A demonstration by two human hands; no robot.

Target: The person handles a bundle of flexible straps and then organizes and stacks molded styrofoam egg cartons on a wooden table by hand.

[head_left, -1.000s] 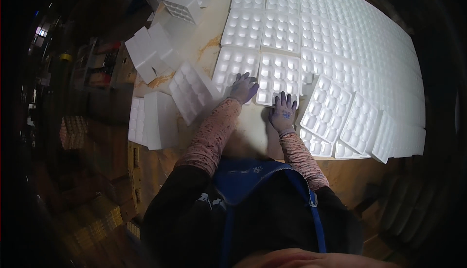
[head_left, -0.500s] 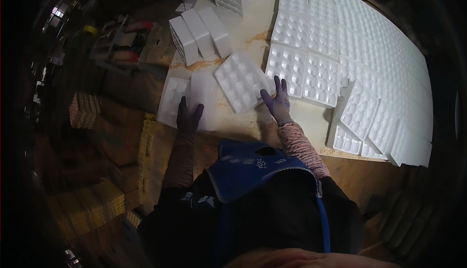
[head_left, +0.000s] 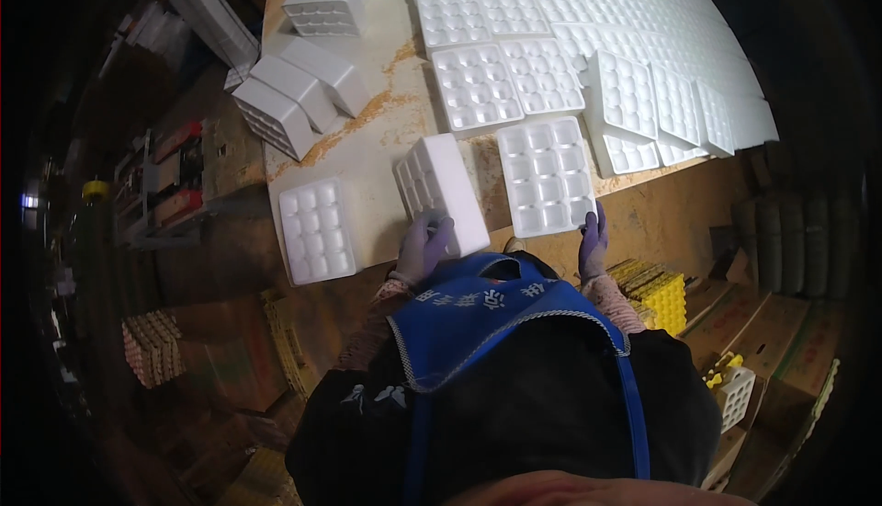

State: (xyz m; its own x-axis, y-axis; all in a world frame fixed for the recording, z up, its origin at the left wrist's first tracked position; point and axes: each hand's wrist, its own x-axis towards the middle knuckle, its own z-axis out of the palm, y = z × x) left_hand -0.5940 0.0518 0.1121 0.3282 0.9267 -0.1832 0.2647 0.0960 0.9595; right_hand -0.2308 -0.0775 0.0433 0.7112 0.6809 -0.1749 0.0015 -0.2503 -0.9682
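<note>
My left hand [head_left: 425,245], in a purple-grey glove, is closed at the near end of a white foam tray [head_left: 459,195], which stands tipped on its side with its cups facing left. My right hand [head_left: 593,243], gloved in purple, holds the near right corner of a second foam tray [head_left: 548,175]. That one has its cups facing up and its near end reaches the table edge. To the left of my left hand, a third foam tray [head_left: 317,230] lies cups up at the table's near left corner.
Rows of white foam trays [head_left: 475,86] cover the table's far right, with several leaning trays [head_left: 625,97] on their near edge. More trays [head_left: 299,92] stand on edge at the left. Crumbs lie on the tabletop [head_left: 381,106]. Yellow egg trays [head_left: 660,295] are stacked below, right.
The view has shifted to the right. The right tray has swung straighter and moved right with my right hand. The left, tipped tray has come away from the flat one beside it.
</note>
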